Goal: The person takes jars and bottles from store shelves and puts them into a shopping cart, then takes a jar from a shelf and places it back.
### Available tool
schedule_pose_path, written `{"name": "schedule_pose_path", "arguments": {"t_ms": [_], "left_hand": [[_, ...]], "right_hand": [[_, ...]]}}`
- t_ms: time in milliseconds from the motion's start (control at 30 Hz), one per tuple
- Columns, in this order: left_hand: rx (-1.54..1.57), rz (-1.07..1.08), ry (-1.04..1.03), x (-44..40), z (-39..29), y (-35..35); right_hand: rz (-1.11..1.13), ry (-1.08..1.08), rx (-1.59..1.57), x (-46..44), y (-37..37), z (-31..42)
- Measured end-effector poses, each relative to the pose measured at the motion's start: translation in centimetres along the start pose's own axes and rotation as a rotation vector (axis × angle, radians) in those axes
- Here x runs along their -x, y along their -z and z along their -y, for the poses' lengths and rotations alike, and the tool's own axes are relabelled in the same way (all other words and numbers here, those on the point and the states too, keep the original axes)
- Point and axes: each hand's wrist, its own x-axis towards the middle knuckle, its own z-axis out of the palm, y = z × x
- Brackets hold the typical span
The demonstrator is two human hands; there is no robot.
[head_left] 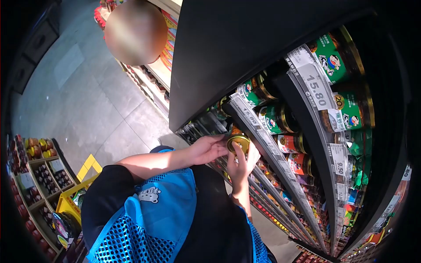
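Note:
A jar with a gold lid (238, 144) is held in front of the shelves, its lid turned toward the camera. My right hand (242, 162) grips it, with fingers around its side and on the lid. Beside the jar, my left hand (208, 150) has its palm turned up and its fingers stretched out toward the jar's left side; whether they touch it is hard to tell. Close on the right, green-labelled jars (272, 119) stand on a shelf, with red-labelled jars (298, 163) farther along.
Shelf edges with price tags (315, 86) run down the right side. A black shelf panel (219, 48) rises ahead. At left are divided produce bins (44, 175) and a yellow crate (68, 204). Tiled floor (105, 96) lies beyond.

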Motion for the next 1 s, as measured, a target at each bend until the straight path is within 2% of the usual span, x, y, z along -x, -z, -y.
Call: {"name": "schedule_pose_path", "arguments": {"t_ms": [133, 233, 333, 433, 633, 867, 1000], "left_hand": [[-0.005, 0.048, 0.028, -0.2, -0.6, -0.1], [0.031, 0.061, 0.04, -0.5, -0.8, 0.5], [0.034, 0.154, 0.022, -0.7, -0.9, 0.5], [0.022, 0.055, 0.008, -0.5, -1.2, -0.6], [0.0, 0.105, -0.001, -0.6, -1.5, -0.5], [-0.022, 0.062, -0.002, -0.8, -1.7, -0.7], [-0.036, 0.041, -0.001, -0.7, -1.8, -0.8]], "right_hand": [[-0.027, 0.028, 0.076, -1.1, -0.2, -0.7], [0.052, -0.082, 0.005, -1.9, -0.2, -1.3], [0.154, -0.221, 0.026, -1.3, -0.9, -2.6], [0.273, -0.302, 0.06, -2.1, -0.8, -2.9], [0.524, -0.464, 0.013, -4.0, -0.2, -2.8], [0.555, -0.508, -0.094, -5.7, 0.6, -2.1], [0.561, -0.289, -0.018, -4.7, -0.3, -3.7]]}}
